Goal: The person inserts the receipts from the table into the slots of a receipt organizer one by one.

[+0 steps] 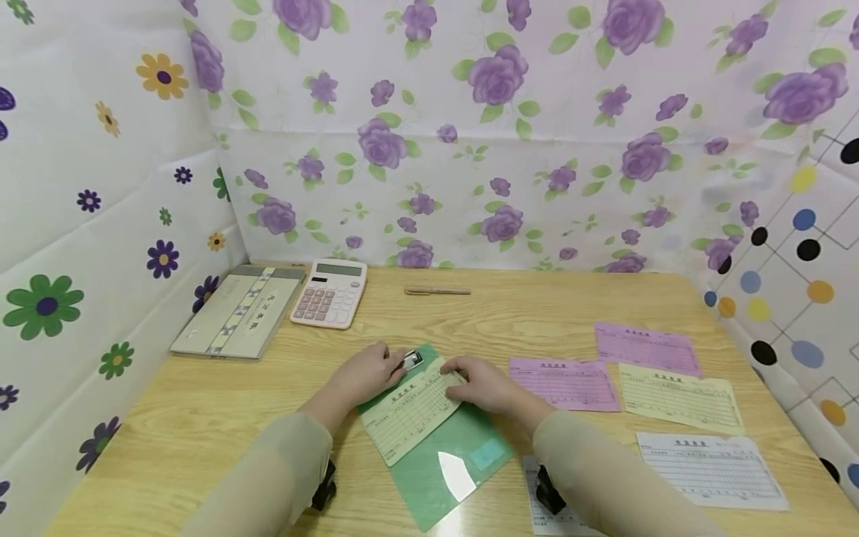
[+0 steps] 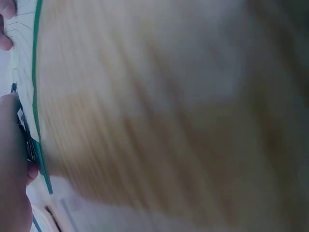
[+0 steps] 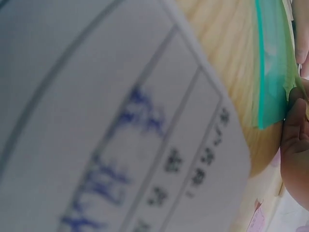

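A green clipboard (image 1: pixel 423 488) lies tilted on the table in front of me, with a yellow printed form (image 1: pixel 406 421) on its upper part. My left hand (image 1: pixel 362 379) grips the metal clip (image 1: pixel 412 361) at the clipboard's top. In the left wrist view, the left hand (image 2: pixel 12 169) is beside the dark clip, and the board's green edge shows. My right hand (image 1: pixel 485 384) pinches the form's right end. The right wrist view shows the right hand (image 3: pixel 295 140) at the edge of the paper, beside the clipboard (image 3: pixel 273 63). Whether the clip holds the form is hidden.
Pink forms (image 1: pixel 567 384), another yellow form (image 1: pixel 681 397) and a white form (image 1: pixel 711 470) lie at the right. A second white form (image 1: pixel 537 496) is partly under my right arm. Behind are a pen (image 1: pixel 438 291), calculator (image 1: pixel 329 294) and booklets (image 1: pixel 268 317).
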Demonstrator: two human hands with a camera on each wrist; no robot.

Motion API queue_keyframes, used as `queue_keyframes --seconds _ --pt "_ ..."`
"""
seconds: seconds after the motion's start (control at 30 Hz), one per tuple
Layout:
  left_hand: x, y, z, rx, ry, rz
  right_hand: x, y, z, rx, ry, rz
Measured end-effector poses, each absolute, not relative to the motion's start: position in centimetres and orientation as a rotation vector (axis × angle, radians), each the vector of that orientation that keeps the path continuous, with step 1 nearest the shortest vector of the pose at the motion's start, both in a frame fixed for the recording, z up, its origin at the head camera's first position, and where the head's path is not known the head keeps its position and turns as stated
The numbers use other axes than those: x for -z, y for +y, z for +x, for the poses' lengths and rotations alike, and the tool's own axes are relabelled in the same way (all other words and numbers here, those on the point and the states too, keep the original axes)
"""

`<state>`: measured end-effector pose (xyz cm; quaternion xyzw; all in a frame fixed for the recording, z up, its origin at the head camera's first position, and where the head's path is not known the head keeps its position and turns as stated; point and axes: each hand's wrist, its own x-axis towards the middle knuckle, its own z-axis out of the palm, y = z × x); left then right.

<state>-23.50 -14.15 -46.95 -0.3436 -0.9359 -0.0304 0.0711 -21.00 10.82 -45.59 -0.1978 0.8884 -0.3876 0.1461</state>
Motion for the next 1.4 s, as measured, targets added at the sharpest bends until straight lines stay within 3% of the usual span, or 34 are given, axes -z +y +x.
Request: queue_keyframes --seconds 1.4 --pt "45.3 -14.1 -24.5 0.246 -3.084 -1.07 45.9 10.1 -21.3 0.813 2.753 -0.709"
